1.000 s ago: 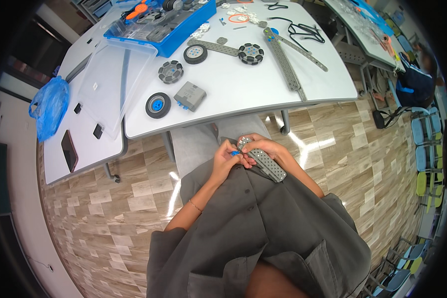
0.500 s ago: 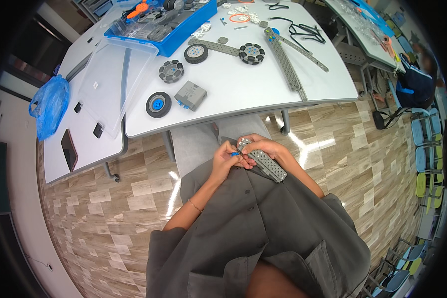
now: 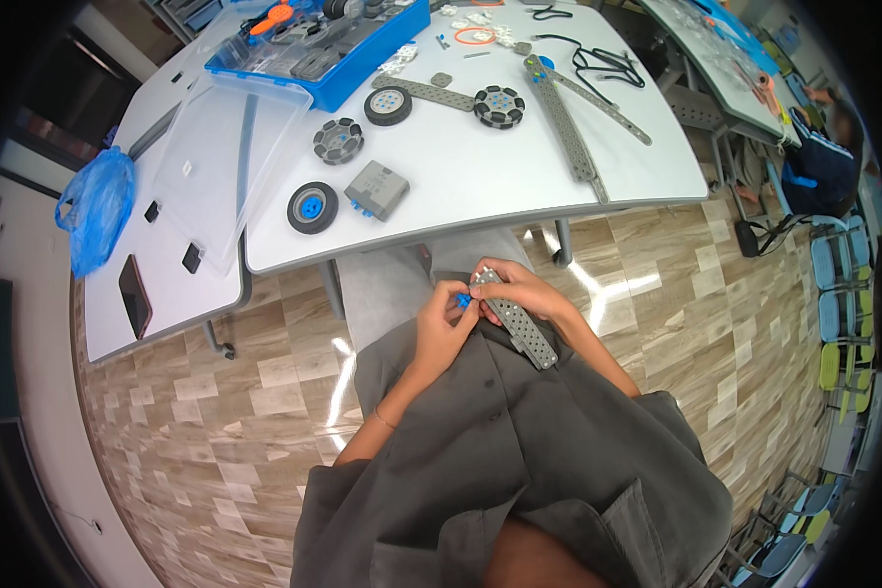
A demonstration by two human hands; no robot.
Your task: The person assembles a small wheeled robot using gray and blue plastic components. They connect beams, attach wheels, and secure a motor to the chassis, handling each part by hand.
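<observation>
Over my lap, my right hand [image 3: 527,290] grips a grey perforated building beam [image 3: 531,341], which slants down to the right. My left hand [image 3: 441,321] pinches a small blue plastic connector piece [image 3: 463,300] beside the upper end of the beam. The fingertips of both hands meet there and partly hide the blue piece; I cannot tell whether it is attached to the beam. On the table ahead lie a grey box-shaped motor [image 3: 378,190] with blue pegs and a black wheel with a blue hub [image 3: 313,208].
The white table [image 3: 461,186] also bears an omni wheel [image 3: 500,107], another omni wheel [image 3: 338,142], a grey-hubbed wheel [image 3: 388,106], long beams [image 3: 562,122] and black cables [image 3: 603,71]. A blue parts bin [image 3: 363,73] stands behind a clear lid [image 3: 216,167]. At right sits another person [image 3: 818,167].
My left hand has turned and shifted slightly, showing more of the blue connector piece. The beam in my right hand has tilted, now appearing narrower and steeper.
</observation>
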